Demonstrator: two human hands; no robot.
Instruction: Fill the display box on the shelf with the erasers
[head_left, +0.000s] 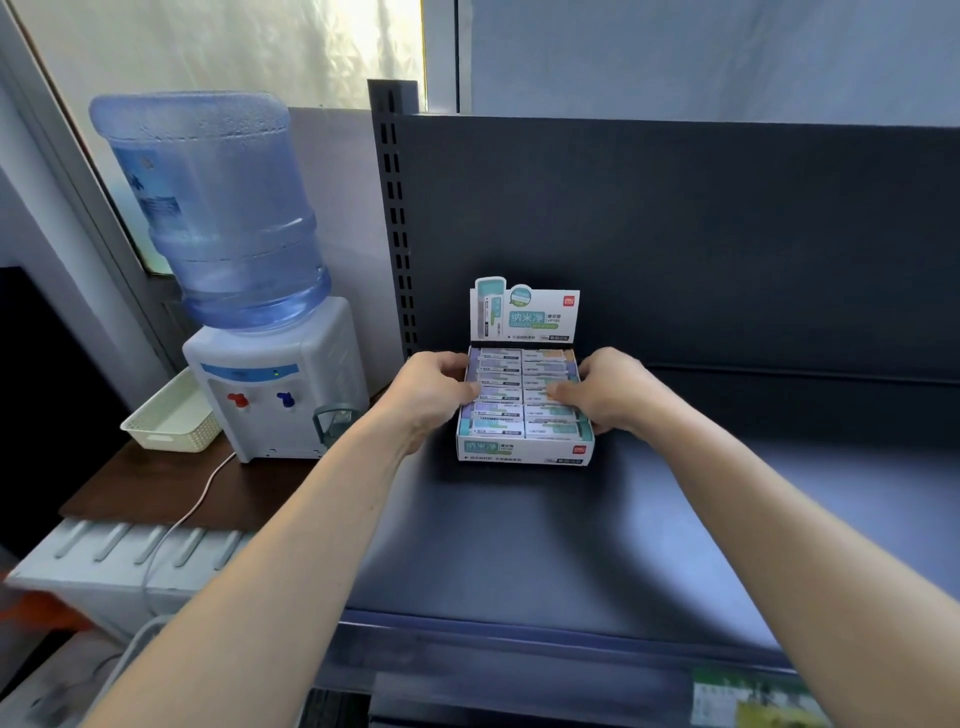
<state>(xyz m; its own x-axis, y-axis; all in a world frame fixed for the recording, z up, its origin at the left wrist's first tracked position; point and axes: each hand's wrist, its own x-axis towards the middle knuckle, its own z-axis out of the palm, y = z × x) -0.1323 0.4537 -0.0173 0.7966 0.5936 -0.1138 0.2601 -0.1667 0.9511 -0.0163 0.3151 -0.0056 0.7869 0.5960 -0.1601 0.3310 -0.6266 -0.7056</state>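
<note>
The display box (524, 450) is gripped from both sides by the left hand (435, 393) and right hand (614, 391); the erasers (511, 411) are laid crosswise between them.

Soft daylight pours through the curtain (223, 47) up and left of the fingers (562, 391), bleached nearly white there; glare streaks the water bottle (218, 208) left of them; the dark shelf (519, 551) below the fingers shows a dull sheen, with a shadow pooled beneath the display box (524, 450); wide-angle distortion bows the post (395, 218); the bottom corners, far below the fingers, smear into blur.
</note>
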